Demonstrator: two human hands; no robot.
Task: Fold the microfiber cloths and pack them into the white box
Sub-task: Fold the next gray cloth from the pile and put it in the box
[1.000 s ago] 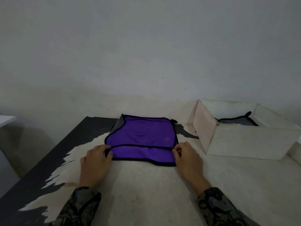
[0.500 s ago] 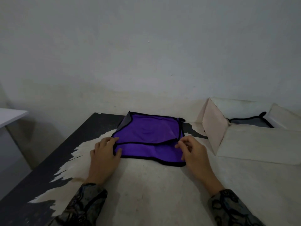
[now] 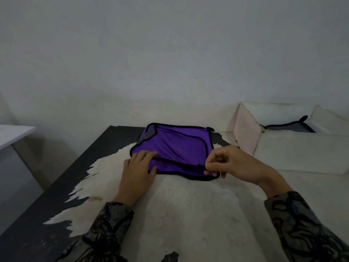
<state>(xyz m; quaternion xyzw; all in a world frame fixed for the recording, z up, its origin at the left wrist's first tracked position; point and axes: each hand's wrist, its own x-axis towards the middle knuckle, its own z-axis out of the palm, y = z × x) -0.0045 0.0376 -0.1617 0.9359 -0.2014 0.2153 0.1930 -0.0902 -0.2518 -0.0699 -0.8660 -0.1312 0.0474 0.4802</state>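
Two hands: both are working at the near edge of one cloth, sleeves (image 3: 105,229) showing closest to the camera.
Tabletop (image 3: 188,214): worn pale in the middle, dark at the left, and carrying everything.
Left hand (image 3: 137,172): is lying flat and spread, fingers pressing the cloth's near-left corner down, gripping nothing.
Right hand (image 3: 238,164): is pinching the black-trimmed edge of the upper layer at the near-right corner between thumb and fingertips.
Cloth (image 3: 175,150): purple, partly folded, is lying just beyond the hands, left of the box and apart from it.
Handling: it is looking light, soft and limp, so it will likely sag and slide on itself; the stitched trim at the corners seems the firmest place to take hold, with the other hand pinning the layer beneath.
Box (image 3: 294,152): white, open-topped, is sitting far right.
Grey cloth (image 3: 289,128): is already lying inside the box.
Risk: layers may be drifting out of line.
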